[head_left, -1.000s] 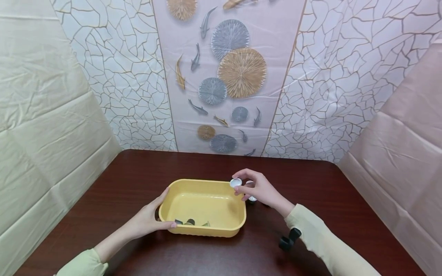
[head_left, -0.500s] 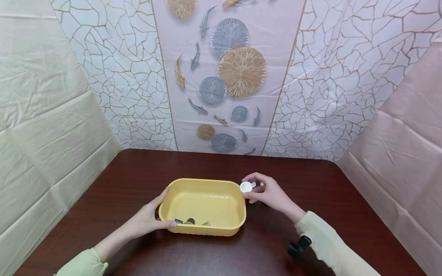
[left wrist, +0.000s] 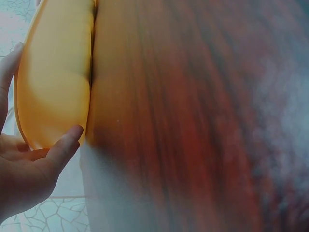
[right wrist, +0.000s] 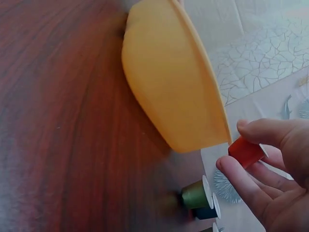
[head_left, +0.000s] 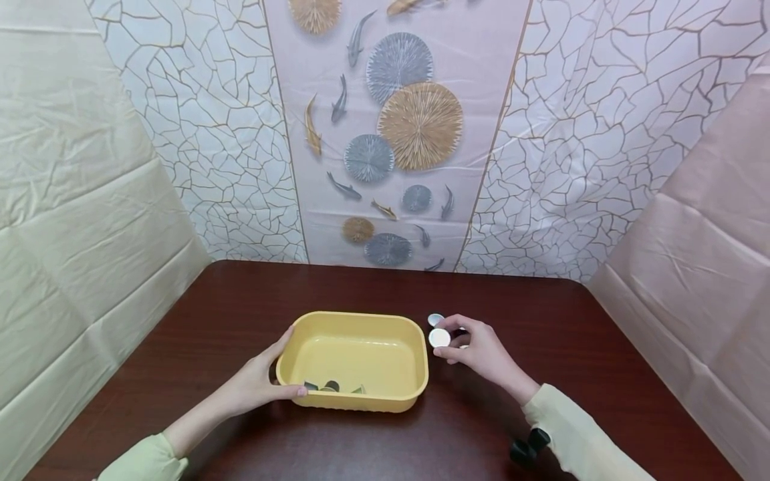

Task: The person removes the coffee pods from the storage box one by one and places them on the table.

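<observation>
My left hand (head_left: pixel 261 377) holds the left end of a yellow plastic basin (head_left: pixel 361 322), thumb over the near rim. In the left wrist view its thumb (left wrist: pixel 65 145) presses on the basin's wall. My right hand (head_left: pixel 481 351) pinches an orange-red coffee capsule (right wrist: pixel 246 152) by thumb and fingertips, just outside the basin's right end. Its pale round lid (head_left: pixel 440 338) faces the head camera. Beside that hand stand a green capsule (right wrist: pixel 195 194) and a dark capsule (right wrist: pixel 206 211); the hand partly hides those capsules in the head view.
Inside the basin, along its near wall, lie a few small items, including a dark capsule (head_left: pixel 331 386) and a greenish piece (head_left: pixel 359 389), partly hidden by the rim. The dark red wooden table (head_left: pixel 252 294) runs back to a patterned cloth wall (head_left: pixel 240 167).
My right hand has moved right and nearer from the basin's far right corner, still pinching the capsule. Another pale lid now shows behind it. The left hand and basin have stayed put.
</observation>
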`<state>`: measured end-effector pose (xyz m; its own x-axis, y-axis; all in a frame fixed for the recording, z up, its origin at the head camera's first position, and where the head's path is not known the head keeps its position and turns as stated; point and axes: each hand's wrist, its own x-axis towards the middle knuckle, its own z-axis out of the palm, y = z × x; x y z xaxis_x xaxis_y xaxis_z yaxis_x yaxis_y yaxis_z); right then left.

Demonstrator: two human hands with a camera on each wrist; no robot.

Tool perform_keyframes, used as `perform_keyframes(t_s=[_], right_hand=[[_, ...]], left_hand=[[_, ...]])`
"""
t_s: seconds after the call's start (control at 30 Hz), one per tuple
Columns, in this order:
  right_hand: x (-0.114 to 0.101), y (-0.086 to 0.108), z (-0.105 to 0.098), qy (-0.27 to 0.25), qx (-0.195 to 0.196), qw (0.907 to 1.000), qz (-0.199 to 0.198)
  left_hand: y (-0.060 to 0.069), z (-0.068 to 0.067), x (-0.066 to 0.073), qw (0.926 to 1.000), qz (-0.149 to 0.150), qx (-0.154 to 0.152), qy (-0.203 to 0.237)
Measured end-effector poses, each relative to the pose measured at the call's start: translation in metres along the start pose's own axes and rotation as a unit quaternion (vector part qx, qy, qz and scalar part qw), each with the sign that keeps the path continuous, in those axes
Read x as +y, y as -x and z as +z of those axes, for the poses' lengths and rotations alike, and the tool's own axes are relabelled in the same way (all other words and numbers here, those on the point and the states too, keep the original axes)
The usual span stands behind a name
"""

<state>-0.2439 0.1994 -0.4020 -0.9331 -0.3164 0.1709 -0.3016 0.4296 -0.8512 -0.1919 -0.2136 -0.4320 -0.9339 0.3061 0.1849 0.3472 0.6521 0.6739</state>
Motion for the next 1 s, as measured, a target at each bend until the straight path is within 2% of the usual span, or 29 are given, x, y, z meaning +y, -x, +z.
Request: perform_keyframes(t_s=[0.53,1.0], right_hand=[[0.015,0.009,0.008,0.036,-0.02,0.9991,0.013],[0.019,0.01,0.008,0.096,-0.031,0.9947,0.018]], left_hand=[[0.0,-0.002,0.002,1.0,0.003,-0.004,-0.002],[0.0,-0.001,0.002,1.0,0.001,-0.004,0.001]])
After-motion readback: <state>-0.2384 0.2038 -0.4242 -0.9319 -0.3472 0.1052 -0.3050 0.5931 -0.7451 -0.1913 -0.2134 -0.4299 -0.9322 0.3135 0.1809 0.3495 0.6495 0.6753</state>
